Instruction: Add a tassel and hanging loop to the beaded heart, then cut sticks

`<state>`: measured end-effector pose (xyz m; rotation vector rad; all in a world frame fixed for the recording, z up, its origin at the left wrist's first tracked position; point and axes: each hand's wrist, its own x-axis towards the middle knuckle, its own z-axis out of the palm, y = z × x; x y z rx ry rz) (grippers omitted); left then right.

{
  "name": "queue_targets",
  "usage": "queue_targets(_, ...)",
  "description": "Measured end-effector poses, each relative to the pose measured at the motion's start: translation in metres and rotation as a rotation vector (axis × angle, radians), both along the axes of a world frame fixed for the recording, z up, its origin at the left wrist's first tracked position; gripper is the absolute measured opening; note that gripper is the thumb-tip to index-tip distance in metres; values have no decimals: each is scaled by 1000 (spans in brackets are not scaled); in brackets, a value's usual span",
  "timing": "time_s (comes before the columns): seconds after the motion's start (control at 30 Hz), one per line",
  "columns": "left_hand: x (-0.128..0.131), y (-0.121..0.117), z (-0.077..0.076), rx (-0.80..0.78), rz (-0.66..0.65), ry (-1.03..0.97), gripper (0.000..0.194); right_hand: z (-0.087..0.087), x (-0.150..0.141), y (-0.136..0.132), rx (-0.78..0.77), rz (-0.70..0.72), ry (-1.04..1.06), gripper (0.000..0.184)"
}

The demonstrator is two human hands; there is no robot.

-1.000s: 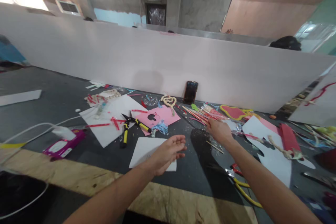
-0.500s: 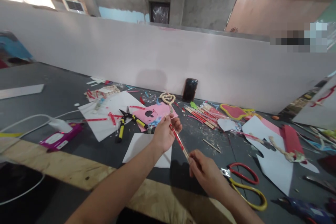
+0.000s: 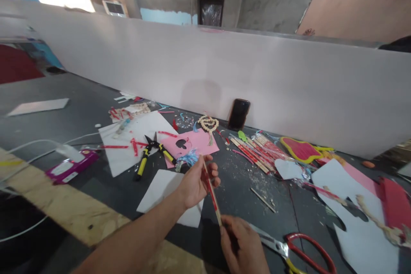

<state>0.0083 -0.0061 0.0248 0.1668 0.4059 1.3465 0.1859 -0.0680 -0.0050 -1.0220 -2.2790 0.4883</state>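
A thin wooden chopstick with red patches [image 3: 212, 195] slants between my two hands. My left hand [image 3: 195, 183] pinches its upper end, the other fingers curled loosely beside it. Lower down, my right hand [image 3: 241, 242] is closed on the near end, which its fingers hide. Beneath my left forearm lies a white sheet of paper [image 3: 154, 190]. A blue tassel [image 3: 189, 158] rests just beyond my left fingers, on a pink sheet with a cutout [image 3: 205, 142]. Large scissors with red and yellow handles [image 3: 282, 248] lie right beside my right hand.
Yellow-black pliers [image 3: 142, 165] lie at left, near a purple power strip [image 3: 72, 167] with white cables. A phone [image 3: 239, 114] leans on the white partition [image 3: 154, 64]. More red-patterned sticks [image 3: 252, 154], a short stick [image 3: 263, 200] and debris are at right.
The view has shifted, so the table's things sit differently in it. My right hand appears lower and nearer to me, and the chopstick stands steeper. Both hands keep hold of it.
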Motion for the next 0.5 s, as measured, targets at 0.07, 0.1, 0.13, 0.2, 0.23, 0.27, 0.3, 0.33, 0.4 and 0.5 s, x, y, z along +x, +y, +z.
queue_targets(0.07,-1,2,-4,-10,-10,-30,17,-6,1,3,14,0,-38,20)
queue_targets(0.1,-2,3,-6,-9,-28,-53,17,-9,1,5,28,4,-47,20)
queue_targets(0.13,-2,3,-7,-3,-53,-76,18,-13,1,5,48,4,-49,21)
queue_targets(0.2,-4,3,-9,18,-106,-114,21,-18,1,6,91,10,-45,22)
queue_targets(0.23,-4,2,-10,31,-130,-127,22,-20,2,6,112,13,-39,22)
queue_targets(0.27,-4,1,-10,41,-152,-136,24,-21,2,6,131,18,-31,22)
queue_targets(0.3,-4,0,-9,48,-172,-143,25,-22,2,5,140,21,-27,21)
queue_targets(0.33,-4,0,-9,55,-187,-151,26,-22,2,5,149,26,-16,20)
queue_targets(0.4,-4,-2,-7,67,-203,-169,27,-22,3,5,162,26,11,19)
queue_targets(0.5,-4,-2,-6,83,-210,-194,27,-20,5,7,171,35,17,18)
